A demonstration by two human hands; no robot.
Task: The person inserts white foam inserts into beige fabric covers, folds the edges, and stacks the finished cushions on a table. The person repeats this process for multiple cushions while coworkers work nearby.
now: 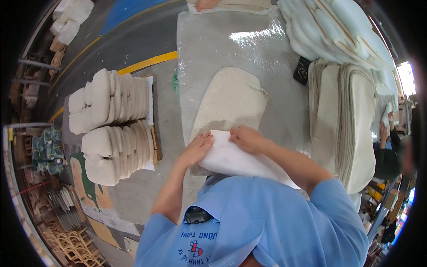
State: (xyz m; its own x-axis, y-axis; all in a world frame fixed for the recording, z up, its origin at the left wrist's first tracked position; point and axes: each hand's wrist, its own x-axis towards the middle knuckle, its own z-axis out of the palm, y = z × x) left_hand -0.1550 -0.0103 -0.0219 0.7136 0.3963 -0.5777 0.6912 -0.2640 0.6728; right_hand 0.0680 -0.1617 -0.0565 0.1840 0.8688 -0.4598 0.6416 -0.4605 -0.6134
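A beige fabric cushion cover (233,95) lies on the plastic-wrapped table (195,42), its rounded end pointing away from me. A white foam pad (240,162) sits at the cover's near opening, close against my body. My left hand (199,149) is closed on the cover's left edge, beside the foam. With bent fingers, my right hand (249,139) grips the cover's edge at the right of the opening. The fingertips of both hands are partly hidden, and so is how far the foam reaches inside the cover.
Folded beige covers (344,120) are stacked at the right, beside a dark phone-like object (302,71). White padding (338,29) is heaped at the far right. Finished-looking cushions (111,102) stand in two rows at left. Another person's hand (207,4) shows at the far edge; another person (389,151) is at right.
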